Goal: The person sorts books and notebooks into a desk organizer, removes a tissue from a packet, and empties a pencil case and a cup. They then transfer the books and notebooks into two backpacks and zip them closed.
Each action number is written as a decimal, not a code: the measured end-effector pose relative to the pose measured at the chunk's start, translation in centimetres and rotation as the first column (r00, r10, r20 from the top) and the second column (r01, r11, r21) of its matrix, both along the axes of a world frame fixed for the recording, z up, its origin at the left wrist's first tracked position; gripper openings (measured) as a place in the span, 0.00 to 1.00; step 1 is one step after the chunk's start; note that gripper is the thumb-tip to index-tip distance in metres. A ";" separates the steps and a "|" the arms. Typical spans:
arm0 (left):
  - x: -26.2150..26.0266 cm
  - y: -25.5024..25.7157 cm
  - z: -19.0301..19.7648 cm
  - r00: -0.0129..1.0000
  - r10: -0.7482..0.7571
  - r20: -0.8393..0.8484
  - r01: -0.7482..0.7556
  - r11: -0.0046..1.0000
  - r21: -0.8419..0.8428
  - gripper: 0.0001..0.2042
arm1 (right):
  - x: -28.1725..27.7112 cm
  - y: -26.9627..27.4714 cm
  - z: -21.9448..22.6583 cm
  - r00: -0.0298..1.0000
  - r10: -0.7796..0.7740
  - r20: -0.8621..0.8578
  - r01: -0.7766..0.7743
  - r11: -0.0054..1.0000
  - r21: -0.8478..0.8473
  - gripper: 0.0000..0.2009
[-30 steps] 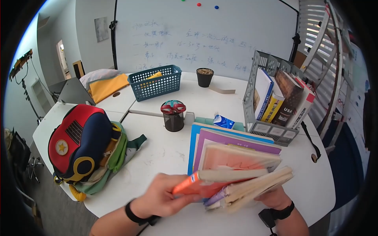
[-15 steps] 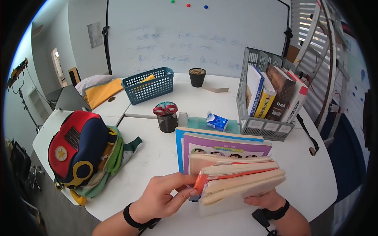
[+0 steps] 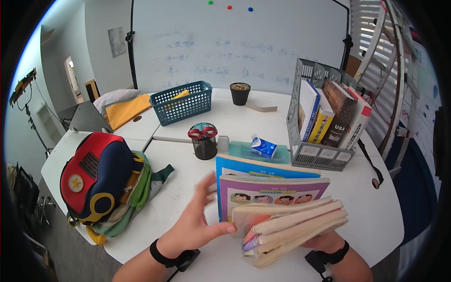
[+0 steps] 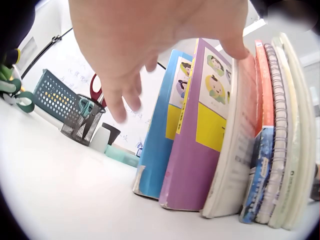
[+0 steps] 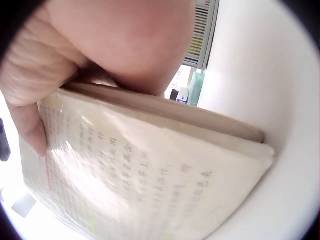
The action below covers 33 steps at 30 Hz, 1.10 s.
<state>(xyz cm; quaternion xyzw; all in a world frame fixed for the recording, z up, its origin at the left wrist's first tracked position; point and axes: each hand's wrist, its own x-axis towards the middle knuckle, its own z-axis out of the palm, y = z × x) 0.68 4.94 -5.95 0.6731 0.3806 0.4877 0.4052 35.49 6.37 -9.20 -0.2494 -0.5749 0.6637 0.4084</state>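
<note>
My left hand [image 3: 192, 231] is spread beside the left edges of a row of books, fingers apart. In the left wrist view its thumb lies at the top of a pale book [image 4: 234, 137]. A blue book [image 4: 156, 150] and a purple book [image 4: 187, 165] stand upright behind that one. Nearer to me lean an orange-and-blue book [image 4: 264, 95], a spiral-bound notebook [image 4: 281, 120] and pale books [image 4: 295, 145]. On their right side, my right hand [image 3: 327, 241] grips the near books, its fingers partly hidden. A plastic-covered book [image 5: 125, 165] faces the right wrist camera.
A grey file rack [image 3: 324, 157] holding several books stands at the right. Behind the row lie a teal case [image 3: 235, 149] and a blue-and-white carton [image 3: 264, 147]. Farther back are a mesh pen cup [image 3: 205, 149], a basket [image 3: 183, 110] and a plant pot [image 3: 240, 96]. A backpack [image 3: 101, 174] lies left.
My left hand has let go of the orange book and spread its fingers beside the row. The near books have tilted toward me, away from the purple book, still in my right hand.
</note>
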 end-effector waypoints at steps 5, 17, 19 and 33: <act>1.6 -1.5 0.4 0.957 -0.235 0.170 0.267 0.944 -0.196 0.43 | 0.5 0.7 0.9 0.993 -0.056 0.104 0.028 0.968 0.250 0.55; 1.3 -1.5 0.7 0.927 -0.358 -0.110 0.360 0.933 -0.003 0.66 | 0.1 -0.1 0.3 0.994 -0.106 0.026 0.094 0.956 0.277 0.50; 2.2 -2.0 1.1 0.925 -0.270 -0.267 0.285 0.958 0.020 0.72 | -0.2 0.3 1.1 0.980 -0.107 0.169 0.049 0.948 0.316 0.50; 3.3 -1.6 -0.6 0.973 -0.132 -0.187 0.128 0.991 -0.034 0.51 | 0.1 0.8 2.1 0.913 -0.052 0.404 -0.005 0.990 0.139 0.42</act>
